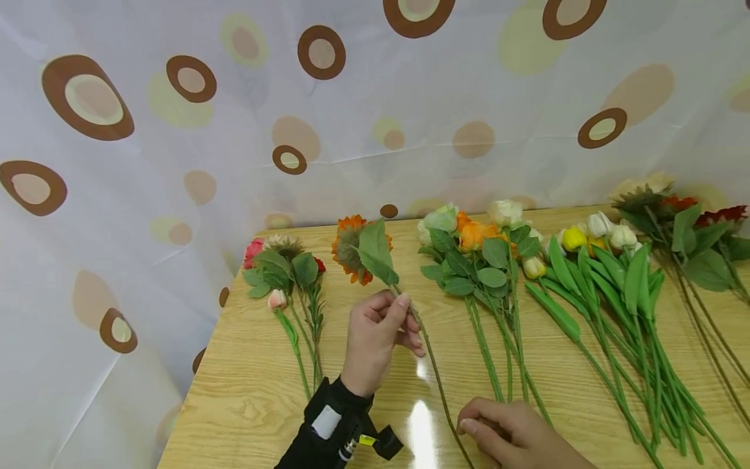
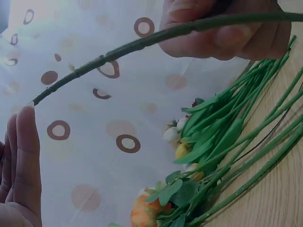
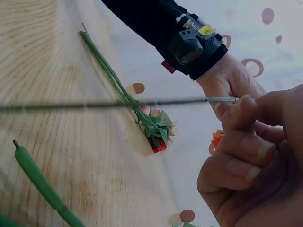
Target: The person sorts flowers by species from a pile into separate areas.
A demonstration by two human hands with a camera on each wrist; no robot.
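In the head view, my left hand (image 1: 377, 335) pinches an orange sunflower (image 1: 351, 251) by its stem, just below a large green leaf (image 1: 376, 251). The bloom faces away from me, and its long thin stem slants down to the right. My right hand (image 1: 512, 433) is beside the lower stem with curled fingers. In the right wrist view the stem (image 3: 118, 103) runs up to the fingertips of that hand. The left wrist view has the stem (image 2: 137, 45) crossing before the right-hand fingers. Whether they pinch it or merely lie against it is unclear.
Left on the wooden table (image 1: 234, 384) lies a small mixed bunch (image 1: 278, 267). Orange and cream roses (image 1: 477, 238) lie right of centre, then tulips (image 1: 621, 280), then darker flowers (image 1: 691, 228) at far right. A patterned curtain (image 1: 234, 143) hangs behind the table.
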